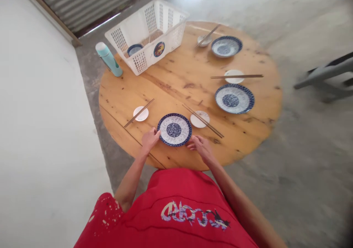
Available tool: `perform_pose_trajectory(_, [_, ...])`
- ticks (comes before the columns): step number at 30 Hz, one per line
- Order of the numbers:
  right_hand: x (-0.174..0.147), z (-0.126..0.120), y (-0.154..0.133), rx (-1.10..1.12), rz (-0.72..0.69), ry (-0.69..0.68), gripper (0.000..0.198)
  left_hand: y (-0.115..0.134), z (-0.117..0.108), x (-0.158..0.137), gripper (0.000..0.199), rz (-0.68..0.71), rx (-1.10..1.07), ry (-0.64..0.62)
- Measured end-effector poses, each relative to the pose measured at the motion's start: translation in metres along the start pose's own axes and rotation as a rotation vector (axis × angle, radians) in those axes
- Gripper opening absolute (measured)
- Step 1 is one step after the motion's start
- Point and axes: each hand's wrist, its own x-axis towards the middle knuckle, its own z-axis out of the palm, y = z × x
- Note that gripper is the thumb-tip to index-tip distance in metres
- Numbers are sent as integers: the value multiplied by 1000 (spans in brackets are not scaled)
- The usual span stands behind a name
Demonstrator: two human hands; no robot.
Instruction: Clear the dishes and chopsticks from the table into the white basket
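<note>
A blue-and-white plate (174, 130) lies at the near edge of the round table. My left hand (150, 139) pinches its left rim, with the thumb over the edge. At the plate's lower right rim is my right hand (200, 146), its fingers stretched out and apart; whether they touch the rim I cannot tell. Just right of the plate, a pair of chopsticks (211, 127) rests across a small white dish (199, 120). Left of it, a second small white dish (138, 112) also has chopsticks (149, 103) across it.
Two more patterned plates, one nearer (234, 99) and one farther (226, 47), stand on the wooden table (176, 89) at right, each beside a small dish with chopsticks. A white plastic basket (149, 62) holding a blue-rimmed dish (134, 49) and a light-blue bottle (109, 60) stand at back left.
</note>
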Motion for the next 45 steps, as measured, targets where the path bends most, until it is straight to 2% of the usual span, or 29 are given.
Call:
perform_pose_trajectory(4, [19, 18, -9, -86, -30, 4, 34, -6, 10, 16, 24, 90, -376, -63])
perform_pose_trajectory(7, [27, 26, -7, -110, -67, 56, 30, -6, 15, 22, 28, 102, -486, -86])
perform_pose_trajectory(13, [9, 26, 3, -146, -138, 155, 33, -10, 10, 13, 34, 198, -401, -50])
perform_pose_trajectory(17, [-17, 19, 10, -131, -130, 109, 36, -11, 3, -8, 39, 246, -347, -69])
perform_pose_trajectory(21, [-34, 0, 8, -85, -106, 46, 36, 8, -2, -40, 41, 234, -317, -39])
perform_pose_trajectory(25, [-42, -45, -8, -65, -148, -29, 32, 53, 4, -71, 41, 223, -290, 32])
perform_pose_trajectory(28, [-48, -101, -22, -131, -221, -30, 33, 101, 24, -93, 40, 224, -283, 84])
perform_pose_trajectory(32, [-60, -195, -34, -244, -297, 50, 36, 172, 74, -122, 38, 209, -329, 69])
perform_pose_trajectory(35, [-66, -263, -38, -298, -277, 66, 35, 221, 115, -137, 36, 188, -367, 21])
perform_pose_trajectory(37, [-65, -299, -40, -330, -248, 72, 35, 248, 137, -143, 36, 172, -383, -13])
perform_pose_trajectory(41, [-52, -344, -42, -325, -189, 84, 35, 286, 160, -143, 36, 159, -407, -56])
perform_pose_trajectory(45, [-27, -362, -50, -288, -184, 75, 33, 313, 164, -124, 40, 164, -404, -19])
